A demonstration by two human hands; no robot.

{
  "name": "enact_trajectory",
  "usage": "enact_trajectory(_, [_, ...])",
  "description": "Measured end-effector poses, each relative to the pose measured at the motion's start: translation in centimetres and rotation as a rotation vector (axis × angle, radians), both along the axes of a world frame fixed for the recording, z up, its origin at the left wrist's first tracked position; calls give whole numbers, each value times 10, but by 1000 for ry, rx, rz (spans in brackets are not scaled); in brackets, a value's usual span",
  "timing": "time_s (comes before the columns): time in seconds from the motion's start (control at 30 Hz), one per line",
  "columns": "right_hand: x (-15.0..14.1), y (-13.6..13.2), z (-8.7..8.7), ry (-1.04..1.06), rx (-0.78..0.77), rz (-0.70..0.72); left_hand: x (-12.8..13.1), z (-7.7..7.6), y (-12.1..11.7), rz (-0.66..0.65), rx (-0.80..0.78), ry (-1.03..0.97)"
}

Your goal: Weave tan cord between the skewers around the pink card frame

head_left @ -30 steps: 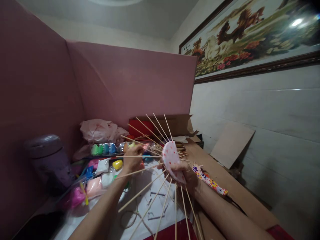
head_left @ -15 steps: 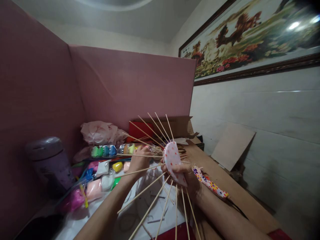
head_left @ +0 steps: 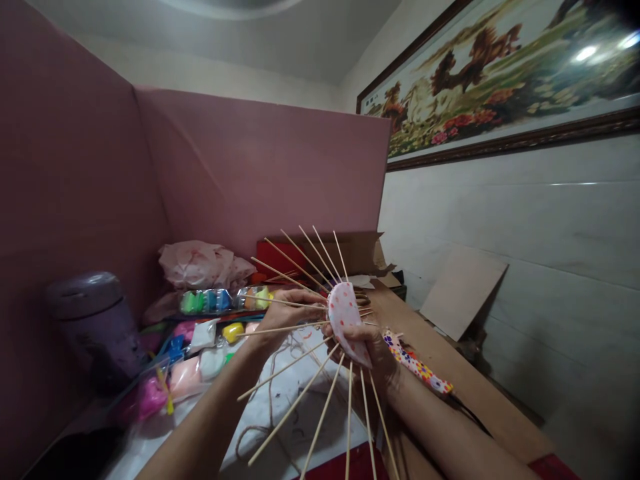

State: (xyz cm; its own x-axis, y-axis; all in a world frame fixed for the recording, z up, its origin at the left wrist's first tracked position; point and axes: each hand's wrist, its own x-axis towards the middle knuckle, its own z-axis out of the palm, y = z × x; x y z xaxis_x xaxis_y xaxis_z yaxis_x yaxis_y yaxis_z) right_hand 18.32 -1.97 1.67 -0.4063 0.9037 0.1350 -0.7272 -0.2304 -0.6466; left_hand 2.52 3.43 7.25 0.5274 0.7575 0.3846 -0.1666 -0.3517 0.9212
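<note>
A half-round white fabric-covered piece with orange dots (head_left: 343, 313) is gripped at its lower part by my right hand (head_left: 377, 347), thumb across its face. Thin wooden sticks (head_left: 295, 403) fan out from its curved edge, with shorter stick ends poking past the straight side. At the upper left of that edge is my left hand (head_left: 290, 313), its fingers pressed together behind the sticks, apparently pinching brown twine. The pinch itself is partly hidden. Below this hand the twine (head_left: 271, 387) trails in loose curves over the white surface.
Bagged coloured clay (head_left: 187, 377) and a clay strip pack (head_left: 207, 302) lie left, beside a lilac tumbler (head_left: 100, 333). A crumpled pink plastic bag (head_left: 205, 263) sits behind. Right of my hands lies a flower-patterned fabric strip (head_left: 417, 367) on a brown board (head_left: 480, 413).
My left hand has moved right to the edge of the dotted piece, and the twine now trails below it. The stick fan has turned slightly; my right hand keeps its hold.
</note>
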Motion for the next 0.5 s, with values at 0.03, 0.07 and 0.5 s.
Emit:
enact_trajectory(0.03, [0,0,-1,2,-2,-1,0,0,1,8,16,0])
enact_trajectory(0.07, [0,1,-1,3,-5,-3,1,-1,1,16,38,2])
enact_trajectory(0.5, [-1,-2,0,-50,19,32,7,-5,1,102,53,-38])
